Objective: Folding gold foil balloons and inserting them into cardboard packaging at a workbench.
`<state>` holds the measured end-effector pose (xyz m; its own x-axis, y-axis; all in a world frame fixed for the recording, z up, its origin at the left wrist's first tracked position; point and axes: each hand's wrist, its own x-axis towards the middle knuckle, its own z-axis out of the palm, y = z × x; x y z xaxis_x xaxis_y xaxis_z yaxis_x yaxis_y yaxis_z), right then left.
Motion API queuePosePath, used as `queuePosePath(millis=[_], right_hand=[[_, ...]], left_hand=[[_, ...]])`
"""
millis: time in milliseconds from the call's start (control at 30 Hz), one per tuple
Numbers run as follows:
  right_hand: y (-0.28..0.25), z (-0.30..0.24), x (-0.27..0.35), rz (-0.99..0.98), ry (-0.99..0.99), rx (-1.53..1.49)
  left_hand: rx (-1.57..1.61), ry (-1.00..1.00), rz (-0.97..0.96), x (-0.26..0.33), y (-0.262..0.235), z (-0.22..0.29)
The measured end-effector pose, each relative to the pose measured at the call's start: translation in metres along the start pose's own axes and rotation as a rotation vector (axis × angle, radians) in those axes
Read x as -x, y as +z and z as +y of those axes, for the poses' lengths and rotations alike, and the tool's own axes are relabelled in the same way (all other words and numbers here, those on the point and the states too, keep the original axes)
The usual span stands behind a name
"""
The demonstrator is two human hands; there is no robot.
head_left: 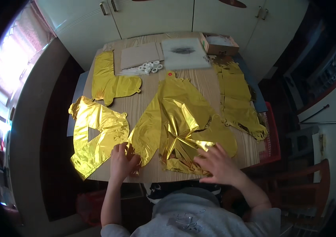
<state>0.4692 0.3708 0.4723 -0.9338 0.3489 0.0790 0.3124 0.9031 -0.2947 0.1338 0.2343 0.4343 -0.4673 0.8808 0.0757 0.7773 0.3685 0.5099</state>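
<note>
1. The large, creased, shiny gold foil piece (176,106) lies in the middle of the pale wood-grain worktop (207,87), right in front of me, its narrow end pointing away from me.
2. My left hand (122,162) is at the near left corner of that foil; whether its grip is clamped on the edge or only resting there, I cannot tell.
3. My right hand (218,165) is at the near right part of the same foil, its grip apart, thumb clear of the curved fingers.
4. Just left of my left hand lies a gold foil piece with a triangular opening (108,132), and beyond it an L-shaped gold foil piece (106,81).
5. Along the right side lies a long, folded gold foil piece (236,93).
6. At the far side I have flat tan cardboard (138,56), a cluster of small white rings (151,68), a whitish flat rectangular packet (185,59) and a shallow tan cardboard box (222,50) with whitish contents.
</note>
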Motion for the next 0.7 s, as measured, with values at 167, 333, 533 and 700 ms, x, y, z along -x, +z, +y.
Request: queuePosePath(millis=[167, 333, 533, 700], right_hand=[[0.019, 0.008, 0.017, -0.085, -0.057, 0.085], [0.028, 0.013, 0.023, -0.040, -0.095, 0.052], [0.032, 0.005, 0.018, 0.151, -0.137, -0.017], [0.038, 0.004, 0.017, 0.240, -0.123, -0.056]], left_hand=[[-0.060, 0.038, -0.076, 0.009, 0.001, 0.005], [-0.025, -0.032, -0.268, 0.031, -0.010, 0.015], [0.018, 0.136, -0.101, 0.025, -0.005, 0.054], [0.352, 0.061, -0.259, -0.011, 0.033, 0.075]])
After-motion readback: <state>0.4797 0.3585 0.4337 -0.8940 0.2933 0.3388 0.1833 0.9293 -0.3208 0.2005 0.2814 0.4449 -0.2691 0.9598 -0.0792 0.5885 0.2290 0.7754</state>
